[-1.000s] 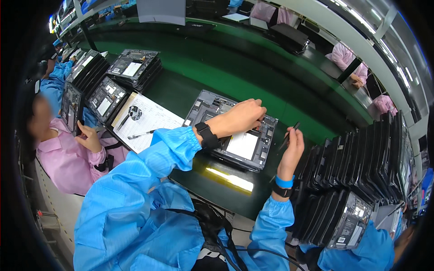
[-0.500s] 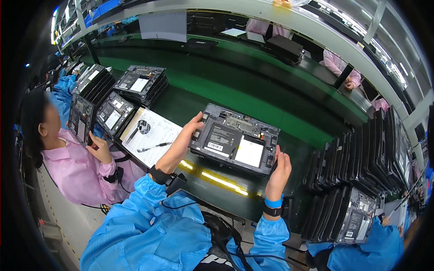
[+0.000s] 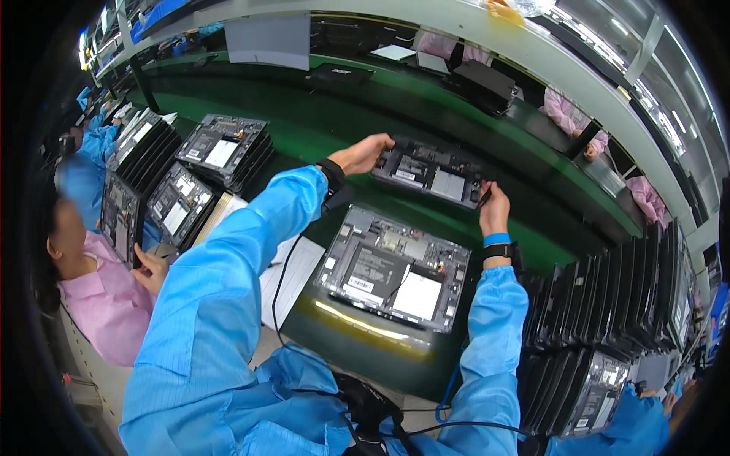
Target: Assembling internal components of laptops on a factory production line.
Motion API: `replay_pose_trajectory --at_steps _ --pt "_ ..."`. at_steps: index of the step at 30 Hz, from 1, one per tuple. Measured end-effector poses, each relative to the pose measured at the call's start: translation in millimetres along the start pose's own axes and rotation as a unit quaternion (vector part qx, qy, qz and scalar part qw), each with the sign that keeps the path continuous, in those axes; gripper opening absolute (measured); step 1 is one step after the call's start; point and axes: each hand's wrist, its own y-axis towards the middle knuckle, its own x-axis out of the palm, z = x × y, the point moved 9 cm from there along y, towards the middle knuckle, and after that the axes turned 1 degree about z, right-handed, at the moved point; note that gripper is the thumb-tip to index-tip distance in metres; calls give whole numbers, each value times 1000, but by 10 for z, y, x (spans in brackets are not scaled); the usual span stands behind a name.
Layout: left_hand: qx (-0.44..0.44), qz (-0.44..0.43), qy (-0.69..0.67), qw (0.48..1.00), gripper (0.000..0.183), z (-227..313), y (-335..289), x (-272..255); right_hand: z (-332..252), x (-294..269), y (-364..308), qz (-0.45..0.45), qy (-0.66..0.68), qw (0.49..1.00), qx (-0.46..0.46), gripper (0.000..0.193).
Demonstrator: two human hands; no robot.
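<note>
An opened laptop base (image 3: 430, 176), its battery and boards exposed, is held between my two hands over the far part of the green bench. My left hand (image 3: 366, 155) grips its left end, fingers at the far corner. My right hand (image 3: 494, 210) has closed on its right end. Whether the base touches the bench, I cannot tell. Nearer to me lies a second opened laptop base (image 3: 395, 266), flat on the bench, with a black battery and a white panel showing. Neither hand touches that one.
Stacked laptop bases (image 3: 222, 148) stand at the left, beside a paper sheet (image 3: 293, 277) partly hidden by my left arm. Upright rows of laptop bases (image 3: 601, 292) fill the right. A co-worker in pink (image 3: 106, 304) holds another base at the left.
Both hands have moved away from me, to the far side of the bench, with a laptop base between them. A second base now shows in front of me, where the hands were.
</note>
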Motion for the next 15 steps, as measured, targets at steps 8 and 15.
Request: replay_pose_trajectory --at_steps 8,15 --pt "271 0 637 722 39 1085 -1026 1098 -345 -94 -393 39 -147 988 8 23" --pt "247 -25 659 710 39 -155 -2580 2087 -1281 997 -1787 -53 -330 935 -122 11"
